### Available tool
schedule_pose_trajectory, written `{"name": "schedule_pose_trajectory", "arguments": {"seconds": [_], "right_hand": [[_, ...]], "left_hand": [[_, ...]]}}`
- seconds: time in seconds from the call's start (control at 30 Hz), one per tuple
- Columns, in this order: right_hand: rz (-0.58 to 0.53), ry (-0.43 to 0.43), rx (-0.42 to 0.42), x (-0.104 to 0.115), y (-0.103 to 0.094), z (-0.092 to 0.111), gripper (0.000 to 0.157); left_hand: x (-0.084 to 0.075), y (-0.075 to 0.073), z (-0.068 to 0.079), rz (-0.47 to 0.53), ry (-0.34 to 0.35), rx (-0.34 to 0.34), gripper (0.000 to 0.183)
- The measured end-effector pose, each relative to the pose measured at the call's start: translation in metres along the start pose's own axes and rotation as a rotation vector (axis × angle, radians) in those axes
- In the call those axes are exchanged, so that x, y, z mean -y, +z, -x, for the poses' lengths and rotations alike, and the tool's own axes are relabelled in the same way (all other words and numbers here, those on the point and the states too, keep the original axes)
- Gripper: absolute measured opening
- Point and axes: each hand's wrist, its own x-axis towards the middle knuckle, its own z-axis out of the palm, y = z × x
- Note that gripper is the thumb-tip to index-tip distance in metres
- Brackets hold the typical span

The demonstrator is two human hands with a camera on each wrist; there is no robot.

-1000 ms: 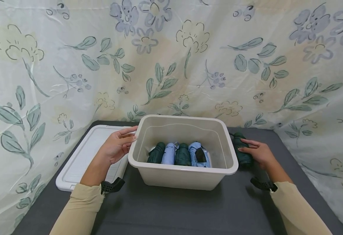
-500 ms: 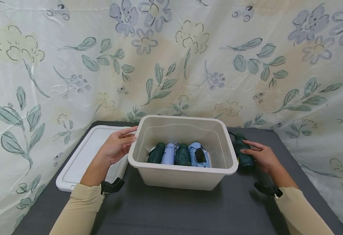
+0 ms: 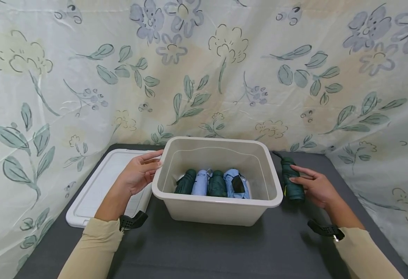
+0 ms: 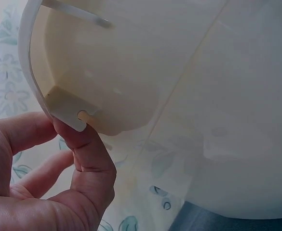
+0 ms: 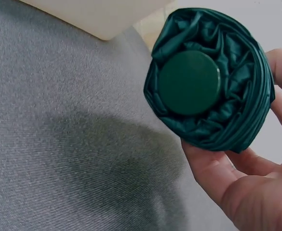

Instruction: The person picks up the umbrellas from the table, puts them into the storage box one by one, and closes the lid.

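A beige plastic storage bin (image 3: 218, 211) stands mid-table. Inside it lie folded umbrellas in a row: a dark green one (image 3: 185, 182), a lavender one (image 3: 200, 183), another dark green one (image 3: 217, 184) and a light blue one (image 3: 236, 184) with a black patch. My left hand (image 3: 139, 172) holds the bin's left rim, fingers bent at its lip in the left wrist view. Right of the bin, my right hand (image 3: 315, 188) grips a dark green folded umbrella (image 3: 292, 184) between thumb and fingers. Its round green end cap (image 5: 190, 83) faces the right wrist camera.
A white lid (image 3: 101, 186) lies flat on the table left of the bin, partly behind my left forearm. The dark grey table (image 3: 204, 252) stretches in front, and a floral curtain (image 3: 204, 77) hangs behind and along both sides.
My right hand has shifted right and slightly toward me with the dark green umbrella, widening the gap from the bin. The left hand and the bin stay nearly still.
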Motion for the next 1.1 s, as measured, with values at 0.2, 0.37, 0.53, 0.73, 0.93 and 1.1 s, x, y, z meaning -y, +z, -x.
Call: {"name": "schedule_pose_trajectory", "arguments": {"seconds": [0.2, 0.37, 0.53, 0.73, 0.93, 1.1], "right_hand": [[0.036, -0.002, 0.016, 0.011, 0.004, 0.007, 0.061], [0.043, -0.017, 0.030, 0.018, 0.006, 0.012, 0.054], [0.049, -0.034, 0.039, 0.025, 0.008, 0.016, 0.055], [0.065, -0.054, 0.064, 0.035, 0.010, 0.021, 0.061], [0.017, -0.062, 0.110, 0.047, 0.011, 0.027, 0.063], [-0.021, -0.076, 0.150, 0.058, 0.015, 0.032, 0.063]], "left_hand": [[0.001, 0.000, 0.002, -0.006, -0.006, -0.008, 0.068], [0.001, 0.000, 0.004, -0.001, 0.002, -0.005, 0.067], [0.001, 0.001, 0.005, 0.006, 0.001, -0.001, 0.067], [0.000, 0.002, 0.005, -0.002, 0.003, 0.000, 0.067], [0.000, 0.002, 0.005, -0.005, 0.007, 0.005, 0.067], [0.000, 0.002, 0.005, -0.007, 0.010, 0.008, 0.067]]}}
